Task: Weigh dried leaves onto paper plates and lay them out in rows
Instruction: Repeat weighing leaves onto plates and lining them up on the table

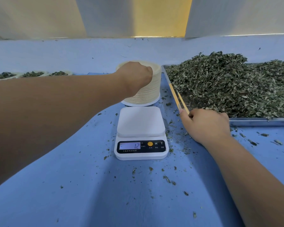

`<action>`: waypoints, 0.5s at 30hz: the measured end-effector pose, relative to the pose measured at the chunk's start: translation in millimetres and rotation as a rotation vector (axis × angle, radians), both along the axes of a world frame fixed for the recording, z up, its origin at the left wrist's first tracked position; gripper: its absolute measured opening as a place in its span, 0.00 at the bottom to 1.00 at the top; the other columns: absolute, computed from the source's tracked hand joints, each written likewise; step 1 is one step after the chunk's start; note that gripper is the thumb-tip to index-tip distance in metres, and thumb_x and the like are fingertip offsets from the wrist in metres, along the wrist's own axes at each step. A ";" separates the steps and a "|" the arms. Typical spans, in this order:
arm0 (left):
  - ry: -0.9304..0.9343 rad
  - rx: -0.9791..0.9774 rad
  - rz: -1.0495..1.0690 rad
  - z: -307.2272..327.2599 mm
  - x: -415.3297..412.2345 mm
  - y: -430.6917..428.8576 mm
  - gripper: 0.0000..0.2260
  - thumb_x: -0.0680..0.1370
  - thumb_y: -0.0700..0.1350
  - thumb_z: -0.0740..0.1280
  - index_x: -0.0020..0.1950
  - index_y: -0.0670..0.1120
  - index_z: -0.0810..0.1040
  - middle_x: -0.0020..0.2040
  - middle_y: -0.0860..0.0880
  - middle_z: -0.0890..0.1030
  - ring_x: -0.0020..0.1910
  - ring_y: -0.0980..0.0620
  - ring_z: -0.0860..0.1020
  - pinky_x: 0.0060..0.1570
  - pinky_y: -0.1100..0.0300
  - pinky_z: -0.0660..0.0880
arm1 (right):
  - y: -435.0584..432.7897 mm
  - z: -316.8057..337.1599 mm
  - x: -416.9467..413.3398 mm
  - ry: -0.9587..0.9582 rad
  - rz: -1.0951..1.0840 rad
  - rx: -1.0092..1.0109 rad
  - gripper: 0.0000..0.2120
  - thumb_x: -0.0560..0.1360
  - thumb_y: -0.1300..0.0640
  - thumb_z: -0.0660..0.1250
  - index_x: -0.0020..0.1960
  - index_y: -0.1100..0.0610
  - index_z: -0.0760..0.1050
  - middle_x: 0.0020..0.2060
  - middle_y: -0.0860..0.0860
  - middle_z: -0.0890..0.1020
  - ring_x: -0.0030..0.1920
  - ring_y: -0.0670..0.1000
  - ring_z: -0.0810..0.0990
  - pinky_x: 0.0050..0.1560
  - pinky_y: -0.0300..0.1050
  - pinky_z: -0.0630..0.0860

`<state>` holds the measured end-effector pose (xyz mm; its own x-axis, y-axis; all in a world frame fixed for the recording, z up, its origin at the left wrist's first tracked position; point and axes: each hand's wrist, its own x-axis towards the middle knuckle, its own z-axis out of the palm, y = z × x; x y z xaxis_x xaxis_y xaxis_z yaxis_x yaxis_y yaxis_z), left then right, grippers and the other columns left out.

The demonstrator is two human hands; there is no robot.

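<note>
Head view: plate stack (147, 94) and leaf tray (252, 120) on a bench (72, 194).
Left hand (134, 74) fingers curl over the upright stack's top, behind the scale (140, 133); right hand (206, 123) rests at the tray's near left corner, fingers curled, grasp unclear.

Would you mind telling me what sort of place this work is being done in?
Probably a small herb or tea packing workshop: a metal tray heaped with dried leaves, a digital scale, and a stack of paper plates.

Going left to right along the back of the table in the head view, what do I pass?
Three filled plates → stack of paper plates, left hand gripping its top → metal tray heaped with dried leaves.
</note>
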<state>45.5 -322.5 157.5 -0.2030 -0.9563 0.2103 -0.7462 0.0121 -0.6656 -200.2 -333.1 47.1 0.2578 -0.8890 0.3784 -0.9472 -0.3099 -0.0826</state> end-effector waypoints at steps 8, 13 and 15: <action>0.535 -0.246 0.117 13.5 15.7 6.8 0.09 0.71 0.32 0.63 0.47 0.42 0.69 0.38 0.45 0.69 0.34 0.45 0.68 0.33 0.55 0.63 | 3.6 3.8 0.5 0.000 -0.008 0.033 0.31 0.81 0.34 0.45 0.33 0.52 0.73 0.27 0.50 0.77 0.32 0.51 0.73 0.57 0.56 0.66; 0.951 -0.446 0.154 14.0 22.7 12.9 0.10 0.69 0.31 0.62 0.46 0.41 0.77 0.48 0.41 0.79 0.44 0.42 0.73 0.39 0.54 0.71 | 7.2 6.7 1.3 0.007 -0.028 0.072 0.31 0.81 0.34 0.44 0.35 0.52 0.74 0.28 0.49 0.77 0.33 0.52 0.74 0.57 0.56 0.66; 1.099 -0.535 0.077 2.8 23.4 22.0 0.12 0.68 0.30 0.61 0.45 0.40 0.80 0.53 0.43 0.81 0.50 0.43 0.77 0.43 0.52 0.76 | 10.6 11.0 2.5 -0.019 -0.017 0.073 0.28 0.80 0.35 0.46 0.45 0.52 0.77 0.33 0.50 0.80 0.38 0.53 0.76 0.58 0.56 0.67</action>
<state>68.9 -300.5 160.3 0.3831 -0.6984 0.6046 -0.9010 -0.1383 0.4112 -197.7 -322.6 58.2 0.2357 -0.9186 0.3173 -0.9504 -0.2860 -0.1219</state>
